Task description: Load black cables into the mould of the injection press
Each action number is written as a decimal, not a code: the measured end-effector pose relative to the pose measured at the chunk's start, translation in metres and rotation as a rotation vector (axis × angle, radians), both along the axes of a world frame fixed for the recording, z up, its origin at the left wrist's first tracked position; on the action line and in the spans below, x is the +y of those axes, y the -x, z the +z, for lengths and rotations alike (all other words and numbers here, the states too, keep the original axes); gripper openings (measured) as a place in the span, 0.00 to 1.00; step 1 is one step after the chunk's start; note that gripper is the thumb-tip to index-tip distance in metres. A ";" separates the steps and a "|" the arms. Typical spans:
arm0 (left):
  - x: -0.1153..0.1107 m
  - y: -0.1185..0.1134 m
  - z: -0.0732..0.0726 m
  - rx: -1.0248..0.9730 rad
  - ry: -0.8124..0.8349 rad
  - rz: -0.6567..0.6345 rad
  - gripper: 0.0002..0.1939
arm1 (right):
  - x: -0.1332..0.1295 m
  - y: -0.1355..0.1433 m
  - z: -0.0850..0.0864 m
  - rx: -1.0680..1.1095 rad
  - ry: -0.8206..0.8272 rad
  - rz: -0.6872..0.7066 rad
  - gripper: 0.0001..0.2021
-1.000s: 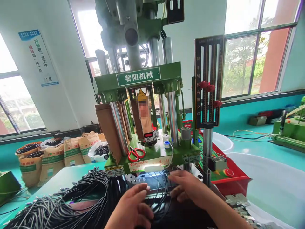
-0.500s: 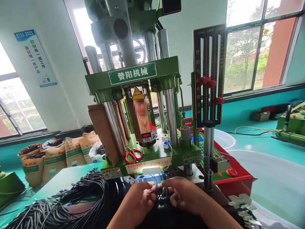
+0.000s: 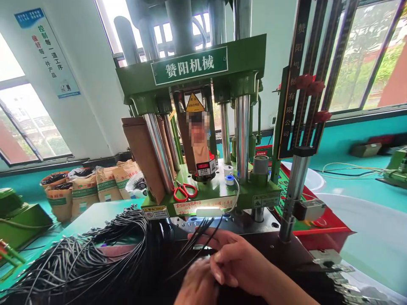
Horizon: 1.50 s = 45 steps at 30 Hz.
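Both hands are held low at centre, touching. Right hand (image 3: 237, 264) is laid over the left, fingers curled, thumb pressed down, forearm running off lower right. Left hand (image 3: 197, 286) is partly covered, its grip hidden

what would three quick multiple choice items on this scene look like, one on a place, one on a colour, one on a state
1. Where do the scissors lie?
A. on the green machine base
B. in the white tub
C. on the paper sacks

2. What colour are the scissors' handles?
A. blue
B. red
C. yellow

3. What is the right hand doing?
A. lying flat and open on the table
B. pinching a few thin black cables
C. gripping the scissors

Answers: 1 A, they rest on the base by a steel column. 2 B, both loops are red. 3 B, thumb and fingers close on cables that fan up toward the machine, with the left hand beside it.
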<state>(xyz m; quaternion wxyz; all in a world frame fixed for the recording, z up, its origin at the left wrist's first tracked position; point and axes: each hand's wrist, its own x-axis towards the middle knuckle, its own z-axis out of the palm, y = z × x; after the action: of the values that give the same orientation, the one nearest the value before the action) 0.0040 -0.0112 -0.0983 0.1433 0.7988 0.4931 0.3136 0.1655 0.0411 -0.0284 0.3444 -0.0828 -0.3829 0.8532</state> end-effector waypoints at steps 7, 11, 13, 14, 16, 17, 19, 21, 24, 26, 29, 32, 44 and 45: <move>-0.003 0.083 -0.007 0.156 -0.015 0.141 0.23 | -0.001 -0.025 -0.002 -0.865 -0.902 -0.289 0.20; -0.010 0.077 0.039 0.077 0.372 0.108 0.23 | -0.002 -0.041 -0.003 -1.208 -1.094 -0.212 0.19; -0.010 0.067 0.057 0.073 0.475 0.141 0.23 | -0.001 -0.043 -0.005 -1.234 -1.070 -0.168 0.22; -0.009 0.062 0.062 0.076 0.498 0.157 0.22 | 0.000 -0.043 -0.006 -1.237 -1.059 -0.149 0.24; -0.006 0.055 0.067 0.079 0.514 0.177 0.22 | 0.002 -0.042 -0.008 -1.246 -1.060 -0.115 0.26; -0.004 0.053 0.068 0.077 0.514 0.176 0.21 | 0.003 -0.041 -0.009 -1.255 -1.070 -0.107 0.25; -0.001 0.049 0.069 0.088 0.508 0.138 0.16 | 0.004 -0.039 -0.010 -1.257 -1.079 -0.111 0.23; 0.001 0.048 0.070 0.115 0.483 0.084 0.09 | 0.005 -0.038 -0.009 -1.234 -1.069 -0.121 0.21; 0.003 0.048 0.070 0.132 0.428 0.050 0.10 | 0.006 -0.037 -0.010 -1.218 -1.066 -0.133 0.16; 0.002 0.048 0.069 0.124 0.414 0.057 0.11 | 0.005 -0.036 -0.011 -1.226 -1.083 -0.161 0.13; 0.002 0.048 0.066 0.109 0.438 0.079 0.11 | 0.004 -0.034 -0.016 -1.217 -1.083 -0.209 0.10; 0.001 0.048 0.064 0.072 0.438 0.092 0.12 | 0.004 -0.030 -0.017 -1.192 -1.033 -0.238 0.09; -0.001 0.048 0.059 0.060 0.448 0.068 0.10 | 0.000 -0.026 -0.015 -1.202 -1.065 -0.279 0.11; 0.000 0.047 0.061 0.076 0.449 0.051 0.08 | 0.000 -0.027 -0.015 -1.225 -1.069 -0.251 0.11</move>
<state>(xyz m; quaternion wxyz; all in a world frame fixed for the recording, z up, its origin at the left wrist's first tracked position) -0.0427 -0.0115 -0.0376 0.2911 0.7454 0.5754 0.1693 0.1922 0.0413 -0.0437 0.1601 -0.4006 -0.8456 0.3143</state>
